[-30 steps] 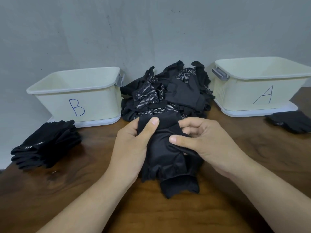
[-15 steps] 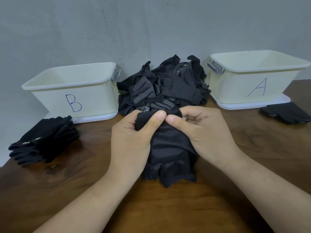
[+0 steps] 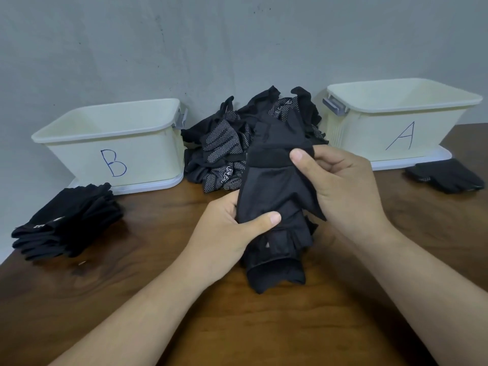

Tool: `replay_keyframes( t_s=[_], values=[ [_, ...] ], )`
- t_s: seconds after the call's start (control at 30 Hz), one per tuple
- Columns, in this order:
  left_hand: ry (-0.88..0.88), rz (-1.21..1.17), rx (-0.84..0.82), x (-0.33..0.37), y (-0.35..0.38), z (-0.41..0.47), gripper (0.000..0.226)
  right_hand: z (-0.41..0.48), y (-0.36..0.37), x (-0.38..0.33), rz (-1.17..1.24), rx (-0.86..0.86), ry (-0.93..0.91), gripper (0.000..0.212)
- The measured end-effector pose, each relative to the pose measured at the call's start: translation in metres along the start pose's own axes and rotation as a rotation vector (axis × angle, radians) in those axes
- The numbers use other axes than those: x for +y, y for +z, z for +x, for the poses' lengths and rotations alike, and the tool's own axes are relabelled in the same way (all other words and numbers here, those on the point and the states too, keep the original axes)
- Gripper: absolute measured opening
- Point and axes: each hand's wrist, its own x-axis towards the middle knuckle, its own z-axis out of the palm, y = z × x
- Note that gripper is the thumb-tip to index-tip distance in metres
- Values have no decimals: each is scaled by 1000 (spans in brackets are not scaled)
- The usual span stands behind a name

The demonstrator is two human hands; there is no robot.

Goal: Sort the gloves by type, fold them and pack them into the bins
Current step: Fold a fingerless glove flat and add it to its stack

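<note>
A black glove (image 3: 274, 196) hangs upright over the middle of the table, held by both hands. My left hand (image 3: 227, 233) grips its lower middle, thumb across the front. My right hand (image 3: 340, 191) pinches the cuff band near the top, thumb on the front. Behind it lies a heap of black gloves (image 3: 224, 154), some with white dots. Cream bin B (image 3: 79, 151) stands at the left and cream bin A (image 3: 369, 133) at the right; neither shows any glove inside from this angle.
A stack of folded black gloves (image 3: 66, 223) lies on the wooden table (image 3: 264, 326) in front of bin B. A smaller pile of black gloves (image 3: 446, 175) lies in front of bin A. A grey wall stands behind.
Both hands have lifted the glove and stretched it lengthwise. My left hand slid down to its lower part while my right hand moved up to the cuff.
</note>
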Motion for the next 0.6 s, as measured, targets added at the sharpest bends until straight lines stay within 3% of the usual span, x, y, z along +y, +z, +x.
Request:
replay_keyframes(
  t_s=[0.1, 0.23, 0.33, 0.4, 0.5, 0.6],
  values=[
    [-22, -16, 0, -1, 3, 2, 22, 4, -4, 1, 51, 76, 9, 12],
    [3, 46, -24, 1, -2, 1, 25, 9, -6, 2, 12, 18, 7, 12],
    [109, 140, 162, -3, -23, 9, 7, 22, -4, 2, 23, -28, -24, 14],
    [135, 129, 326, -13, -41, 19, 20, 34, 2, 6, 3, -62, -52, 16],
    [45, 176, 464, -30, -55, 31, 32, 51, 13, 20, 1, -113, -61, 17],
    [-59, 183, 472, -41, -59, 40, 34, 59, 19, 39, 2, -142, -62, 20]
  ],
)
